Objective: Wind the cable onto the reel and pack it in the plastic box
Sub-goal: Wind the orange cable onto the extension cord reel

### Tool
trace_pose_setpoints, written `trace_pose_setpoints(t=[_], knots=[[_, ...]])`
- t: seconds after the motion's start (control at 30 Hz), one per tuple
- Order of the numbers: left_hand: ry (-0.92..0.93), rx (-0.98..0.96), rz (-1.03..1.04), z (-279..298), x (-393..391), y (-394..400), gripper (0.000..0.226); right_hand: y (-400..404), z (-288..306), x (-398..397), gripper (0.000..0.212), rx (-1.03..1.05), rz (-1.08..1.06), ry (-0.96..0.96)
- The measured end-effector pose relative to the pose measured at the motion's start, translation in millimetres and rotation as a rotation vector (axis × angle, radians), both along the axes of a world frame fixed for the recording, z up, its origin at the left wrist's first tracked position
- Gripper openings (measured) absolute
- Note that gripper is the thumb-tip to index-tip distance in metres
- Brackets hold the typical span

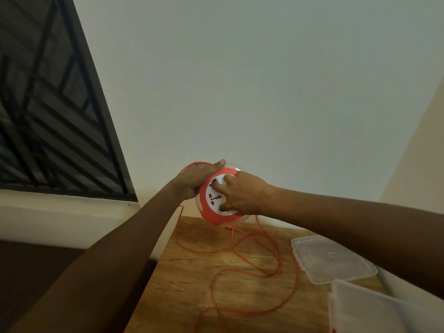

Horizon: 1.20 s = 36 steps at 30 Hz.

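Observation:
I hold a round red and white cable reel (212, 213) up in the air above the far end of the wooden table (182, 272). My left hand (195, 177) grips its back and upper rim. My right hand (240, 193) lies on its white socket face, fingers pressed into the centre. A thin orange cable (262, 265) hangs from the reel and lies in loose loops across the table. A clear plastic box (367, 308) stands at the lower right, partly cut off by the frame edge.
A clear plastic lid (331, 259) lies on the table beside the box, under my right forearm. A white wall stands behind the table. A dark window with bars (48, 111) is at the left. The table's left edge drops off to a dark floor.

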<state>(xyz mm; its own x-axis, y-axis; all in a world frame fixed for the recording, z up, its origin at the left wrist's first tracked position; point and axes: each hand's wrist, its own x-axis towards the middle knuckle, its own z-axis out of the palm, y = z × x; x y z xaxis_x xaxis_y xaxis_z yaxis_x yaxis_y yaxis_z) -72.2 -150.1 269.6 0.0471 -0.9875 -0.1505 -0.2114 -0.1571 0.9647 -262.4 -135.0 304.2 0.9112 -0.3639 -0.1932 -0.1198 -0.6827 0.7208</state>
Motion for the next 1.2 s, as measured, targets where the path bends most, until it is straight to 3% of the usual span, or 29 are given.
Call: trace_pose_setpoints(t=[0.07,0.17,0.27,0.37,0.53,0.73,0.93,1.07,1.2], knots=[[0.093,-0.019,-0.025,-12,-3,4,0.058,-3,-5,-4,0.072,0.009,0.006,-0.047],[0.215,-0.041,0.051,-34,-10,9,0.064,0,-21,-8,0.075,0.134,-0.167,-0.267],[0.201,-0.032,0.135,-48,-20,7,0.055,6,-44,-8,0.066,0.215,-0.282,-0.525],[0.154,0.002,0.124,-52,-24,7,0.049,10,-60,-10,0.065,0.237,-0.349,-0.633],[0.121,0.028,0.096,-57,-20,10,0.045,15,-69,-20,0.06,0.161,-0.187,-0.501],[0.109,0.05,0.082,-66,-16,12,0.052,14,-76,-31,0.048,0.285,-0.035,-0.333],[0.13,0.084,0.042,-70,-12,13,0.054,20,-84,-18,0.048,0.179,-0.139,-0.29],[0.034,0.114,0.014,-74,-16,15,0.056,29,-88,-7,0.038,0.349,-0.213,-0.306],[0.039,0.046,0.034,-89,-16,19,0.053,24,-91,-8,0.063,0.241,-0.229,-0.327]])
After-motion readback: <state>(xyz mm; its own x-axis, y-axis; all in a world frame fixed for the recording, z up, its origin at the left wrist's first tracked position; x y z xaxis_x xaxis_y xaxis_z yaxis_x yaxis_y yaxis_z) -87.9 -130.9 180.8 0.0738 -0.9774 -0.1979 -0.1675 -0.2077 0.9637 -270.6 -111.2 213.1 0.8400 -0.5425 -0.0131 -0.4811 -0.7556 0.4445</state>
